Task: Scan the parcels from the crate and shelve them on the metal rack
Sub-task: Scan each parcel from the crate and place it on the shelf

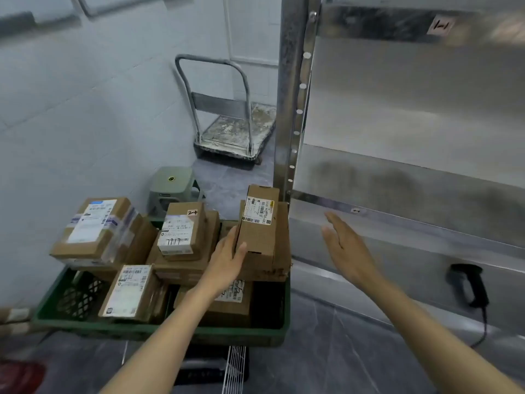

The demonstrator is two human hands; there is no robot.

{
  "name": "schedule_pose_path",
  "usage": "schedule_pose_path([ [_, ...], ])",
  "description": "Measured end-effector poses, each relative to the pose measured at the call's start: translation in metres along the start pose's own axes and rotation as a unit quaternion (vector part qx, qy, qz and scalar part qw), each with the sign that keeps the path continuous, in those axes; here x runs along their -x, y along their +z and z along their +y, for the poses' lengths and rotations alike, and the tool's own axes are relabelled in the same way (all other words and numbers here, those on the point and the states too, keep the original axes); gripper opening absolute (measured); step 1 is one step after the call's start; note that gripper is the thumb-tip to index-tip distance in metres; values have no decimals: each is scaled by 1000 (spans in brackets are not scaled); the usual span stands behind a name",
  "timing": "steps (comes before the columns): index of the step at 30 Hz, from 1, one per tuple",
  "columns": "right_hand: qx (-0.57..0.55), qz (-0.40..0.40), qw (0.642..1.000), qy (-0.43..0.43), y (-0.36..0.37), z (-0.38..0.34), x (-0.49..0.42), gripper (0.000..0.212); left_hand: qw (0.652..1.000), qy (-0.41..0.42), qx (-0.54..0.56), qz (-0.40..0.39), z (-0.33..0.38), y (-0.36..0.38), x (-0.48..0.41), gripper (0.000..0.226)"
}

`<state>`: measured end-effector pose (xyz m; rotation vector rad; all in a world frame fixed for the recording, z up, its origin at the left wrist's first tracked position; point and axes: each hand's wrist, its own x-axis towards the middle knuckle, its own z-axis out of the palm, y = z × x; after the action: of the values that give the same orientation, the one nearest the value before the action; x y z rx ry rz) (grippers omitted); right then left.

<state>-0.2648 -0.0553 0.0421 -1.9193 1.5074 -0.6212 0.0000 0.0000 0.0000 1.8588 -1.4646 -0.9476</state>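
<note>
A green plastic crate [159, 329] at lower left holds several brown cardboard parcels with white labels. My left hand [227, 260] grips the left side of a narrow upright parcel [260, 223] standing on top of the stack at the crate's right end. My right hand [345, 245] hovers open, fingers together, to the right of that parcel, in front of the metal rack [295, 109]. The rack's steel shelves fill the right side. A black handheld scanner [468, 282] with a cable lies on the lower shelf at the right.
A grey platform trolley [235, 132] stands by the tiled wall behind the crate. A green plastic stool [170, 183] sits just behind the crate. The shelf edge bears small labels, one reading 1-1 [441, 25]. A red object [20, 376] shows at the bottom left corner.
</note>
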Motion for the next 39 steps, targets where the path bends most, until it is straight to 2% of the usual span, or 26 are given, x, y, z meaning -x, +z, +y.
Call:
schedule_pose_path([
  [6, 0, -18, 1000, 12, 8, 6, 3, 76, 1000, 8, 16, -9, 6, 4, -2, 66],
  [14, 1, -28, 1000, 11, 5, 9, 7, 62, 999, -32, 7, -7, 7, 20, 9, 62],
  [24, 8, -43, 999, -4, 5, 11, 6, 56, 999, -33, 26, 12, 12, 39, 18, 65],
  [39, 1, -70, 998, -9, 7, 26, 4, 55, 991, -58, 55, 105, 20, 62, 31, 63],
])
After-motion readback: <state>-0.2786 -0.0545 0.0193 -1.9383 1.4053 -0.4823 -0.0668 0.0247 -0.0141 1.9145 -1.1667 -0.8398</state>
